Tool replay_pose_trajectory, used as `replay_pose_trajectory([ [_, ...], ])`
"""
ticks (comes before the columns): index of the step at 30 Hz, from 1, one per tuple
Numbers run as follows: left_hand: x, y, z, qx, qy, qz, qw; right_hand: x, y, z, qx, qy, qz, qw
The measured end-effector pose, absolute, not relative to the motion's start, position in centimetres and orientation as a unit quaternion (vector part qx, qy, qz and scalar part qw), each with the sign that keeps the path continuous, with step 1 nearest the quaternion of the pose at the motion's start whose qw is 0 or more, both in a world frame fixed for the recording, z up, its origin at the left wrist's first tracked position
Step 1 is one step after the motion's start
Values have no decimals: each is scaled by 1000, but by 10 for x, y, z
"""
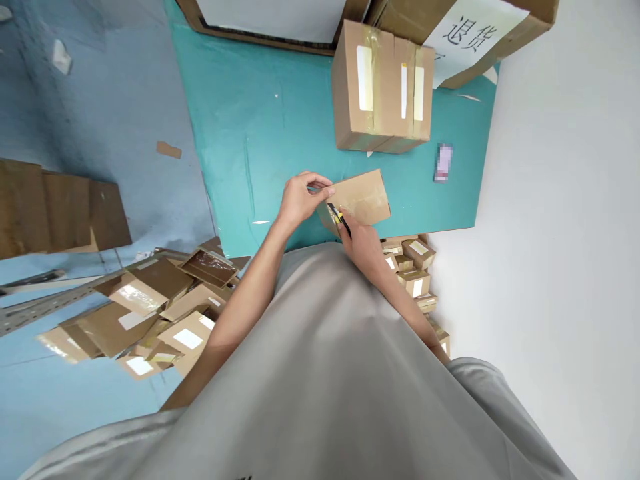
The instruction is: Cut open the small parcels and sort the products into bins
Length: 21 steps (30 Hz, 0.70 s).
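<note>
So the box [365, 195] is sitting at the near edge of the counter [240, 100], roughly mid-width, set at a bit of an angle and with shiny tape on it. Right hand [364, 245] has its grip closed around a yellow and black knife [338, 217], with the knife's front end right over the taped part of the box. Left hand [301, 200] is at the box's left corner, thumb and fingers drawn together; can't tell from here if that grip is really pinching the cardboard or just resting on it. Further back on the counter, toward the right, there's a bigger taped carton [390, 93] with white labels, and behind it a sheet [473, 37] with handwriting on yet another carton. A small pixelated item [443, 163] is over by the counter's right edge. Down left of the counter is a messy pile [187, 337] of cardboard, and more little parcels [414, 285] are stacked below its near right edge.
</note>
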State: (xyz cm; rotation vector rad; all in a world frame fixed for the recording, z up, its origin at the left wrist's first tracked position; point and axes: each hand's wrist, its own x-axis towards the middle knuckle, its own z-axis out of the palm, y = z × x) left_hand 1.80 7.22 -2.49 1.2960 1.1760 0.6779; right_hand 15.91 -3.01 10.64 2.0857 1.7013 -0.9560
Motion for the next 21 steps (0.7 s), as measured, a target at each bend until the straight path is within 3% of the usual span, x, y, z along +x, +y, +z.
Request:
replay_pose_trajectory([
  [7, 22, 68, -26, 539, 524, 309, 583, 139, -13, 121, 707, 586, -322, 231],
  [21, 30, 53, -25, 518, 586, 326, 531, 152, -24, 131, 674, 615, -342, 224],
])
